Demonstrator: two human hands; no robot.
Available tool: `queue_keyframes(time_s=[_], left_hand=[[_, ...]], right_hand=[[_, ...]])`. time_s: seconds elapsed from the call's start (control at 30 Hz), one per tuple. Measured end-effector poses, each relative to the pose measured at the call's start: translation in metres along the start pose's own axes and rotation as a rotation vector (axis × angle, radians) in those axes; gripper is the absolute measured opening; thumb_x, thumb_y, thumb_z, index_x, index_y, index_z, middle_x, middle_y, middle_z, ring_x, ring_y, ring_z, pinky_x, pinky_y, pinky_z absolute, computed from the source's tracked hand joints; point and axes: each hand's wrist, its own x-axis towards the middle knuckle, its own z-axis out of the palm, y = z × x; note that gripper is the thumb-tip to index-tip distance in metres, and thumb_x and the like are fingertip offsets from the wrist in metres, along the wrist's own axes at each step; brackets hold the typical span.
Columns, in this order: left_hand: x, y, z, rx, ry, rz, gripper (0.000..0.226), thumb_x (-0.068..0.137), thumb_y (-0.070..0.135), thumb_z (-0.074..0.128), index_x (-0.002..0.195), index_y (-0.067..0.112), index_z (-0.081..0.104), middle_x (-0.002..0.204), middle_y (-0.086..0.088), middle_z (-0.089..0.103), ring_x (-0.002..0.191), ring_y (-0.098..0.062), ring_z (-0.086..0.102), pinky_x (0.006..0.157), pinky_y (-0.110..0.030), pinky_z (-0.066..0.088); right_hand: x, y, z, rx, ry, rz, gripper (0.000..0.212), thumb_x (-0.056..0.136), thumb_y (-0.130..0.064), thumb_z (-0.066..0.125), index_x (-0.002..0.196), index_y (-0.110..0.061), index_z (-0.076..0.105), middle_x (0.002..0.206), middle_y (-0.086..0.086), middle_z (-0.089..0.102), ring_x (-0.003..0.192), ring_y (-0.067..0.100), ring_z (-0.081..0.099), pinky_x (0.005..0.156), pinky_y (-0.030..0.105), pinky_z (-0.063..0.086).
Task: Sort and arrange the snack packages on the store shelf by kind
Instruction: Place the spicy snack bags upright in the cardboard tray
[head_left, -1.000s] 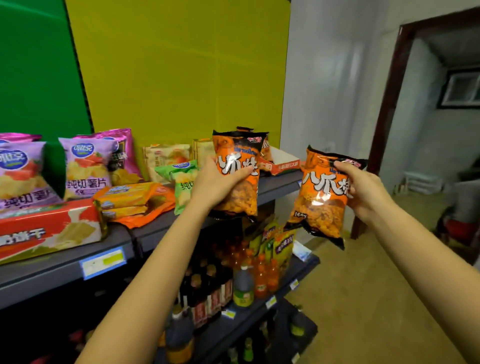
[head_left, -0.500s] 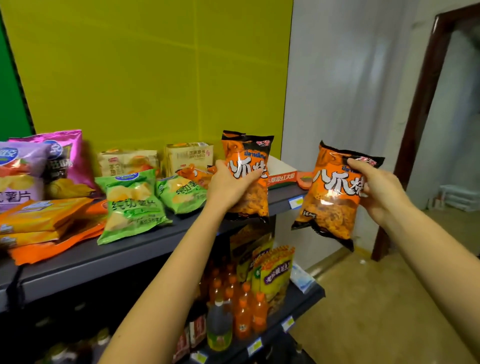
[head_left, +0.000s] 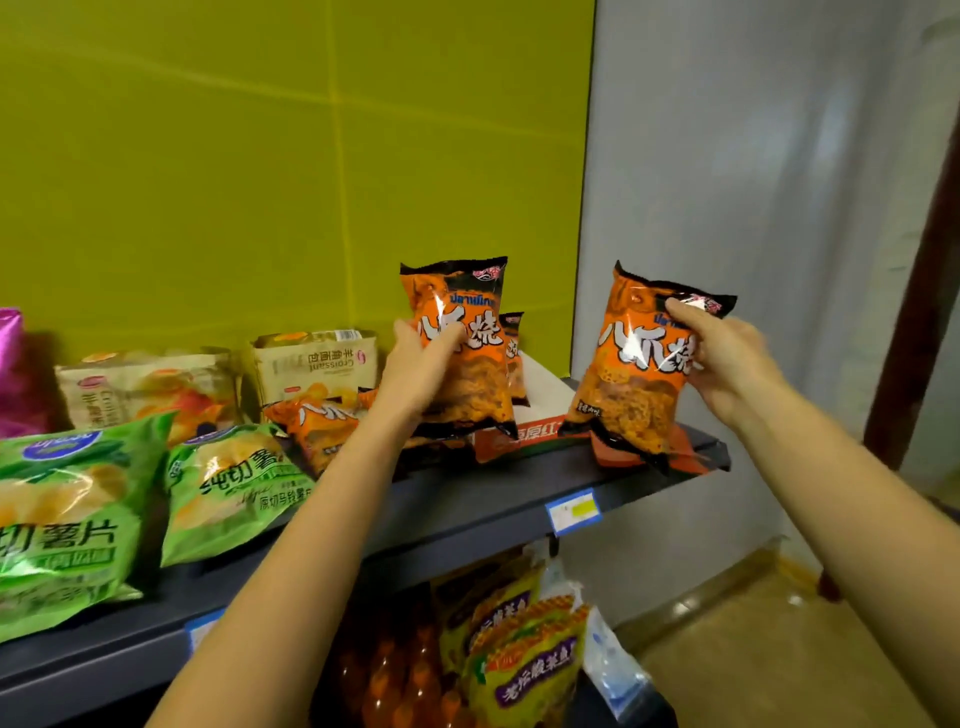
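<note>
**Caller:** Quick, what have you got in each hand?

**Me:** My left hand (head_left: 415, 364) is wrapped round an orange snack bag (head_left: 467, 384), thumb across the front, holding it upright in the middle of the frame. My right hand (head_left: 727, 358) is pinching the top corner of a second orange snack bag (head_left: 628, 384), right of centre, tilted a touch.

**Caller:** And where do they sit against the shelf (head_left: 467, 499)?

**Me:** Both are over its right end. The left one stands just in front of a red-and-white box (head_left: 540, 415). The right one's bottom edge hangs at the far right corner. I can't tell whether either one actually rests there.

**Caller:** Any more of that kind?

**Me:** Yes! One stands behind my left bag (head_left: 514, 353), and another lies flat (head_left: 317, 421) just beside my left wrist.

**Caller:** What else is on there?

**Me:** There are two croissant packs (head_left: 317, 364) at the back against the yellow wall. Two green potato chip bags (head_left: 228, 483) lie at lower left, and a pink bag (head_left: 10, 364) is at the left edge. A price tag (head_left: 574, 512) is stuck on the shelf lip. Below are yellow-green packets (head_left: 524, 654) and orange bottles (head_left: 395, 675).
</note>
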Motion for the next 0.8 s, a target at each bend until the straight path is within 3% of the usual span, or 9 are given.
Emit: queue_keyframes(time_s=[0.13,0.23,0.33,0.43,0.5,0.6,0.8], left_hand=[[0.029,0.002,0.018,0.000,0.051,0.007,0.054,0.086,0.035,0.054,0.128,0.011,0.031,0.114,-0.003,0.043,0.104,-0.020,0.044,0.080,-0.034,0.034],[0.049,0.000,0.032,0.039,0.099,0.016,0.054,0.086,0.035,0.056,0.127,0.010,0.030,0.112,-0.001,0.045,0.105,-0.020,0.045,0.085,-0.036,0.038],[0.072,-0.004,0.050,0.022,0.102,0.002,0.050,0.086,0.029,0.060,0.121,0.012,0.028,0.108,0.002,0.050,0.112,-0.022,0.050,0.099,-0.043,0.043],[0.095,-0.004,0.069,0.004,0.137,-0.014,0.059,0.088,0.024,0.060,0.130,0.008,0.022,0.118,-0.001,0.048,0.112,-0.021,0.049,0.096,-0.037,0.042],[0.109,-0.009,0.080,-0.011,0.176,-0.028,0.066,0.087,0.022,0.061,0.134,0.007,0.017,0.129,-0.005,0.047,0.118,-0.023,0.048,0.101,-0.039,0.041],[0.125,-0.028,0.091,-0.024,0.215,-0.079,0.068,0.085,0.022,0.064,0.133,0.009,0.018,0.136,-0.007,0.046,0.124,-0.026,0.047,0.106,-0.045,0.039],[0.142,-0.055,0.098,0.040,0.268,-0.206,0.074,0.085,0.022,0.064,0.137,0.006,0.014,0.139,-0.011,0.042,0.128,-0.029,0.045,0.104,-0.040,0.041]], right_hand=[[0.053,0.007,0.009,0.026,-0.095,-0.003,0.020,0.085,-0.019,0.063,0.104,-0.012,0.060,0.083,-0.001,0.066,0.071,0.008,0.063,0.057,0.020,0.049],[0.094,0.012,0.016,0.055,-0.179,-0.012,0.010,0.085,-0.018,0.062,0.094,-0.015,0.062,0.081,-0.002,0.067,0.060,0.002,0.066,0.052,0.018,0.052],[0.138,0.016,0.024,0.074,-0.269,-0.017,0.007,0.085,-0.020,0.063,0.091,-0.018,0.062,0.083,-0.003,0.067,0.064,0.003,0.065,0.056,0.020,0.053],[0.177,0.017,0.037,0.128,-0.367,0.001,0.006,0.085,-0.019,0.062,0.091,-0.017,0.062,0.084,-0.002,0.068,0.057,0.001,0.067,0.050,0.019,0.052],[0.201,0.023,0.046,0.159,-0.441,0.030,0.016,0.084,-0.019,0.063,0.099,-0.014,0.063,0.090,0.000,0.069,0.068,0.005,0.069,0.056,0.021,0.056],[0.226,0.041,0.059,0.169,-0.534,0.091,0.034,0.083,-0.020,0.065,0.115,-0.009,0.060,0.101,0.004,0.070,0.090,0.015,0.067,0.076,0.030,0.056],[0.247,0.087,0.080,0.135,-0.692,0.187,0.014,0.086,-0.014,0.061,0.099,-0.009,0.061,0.094,0.004,0.067,0.088,0.015,0.064,0.084,0.031,0.051]])
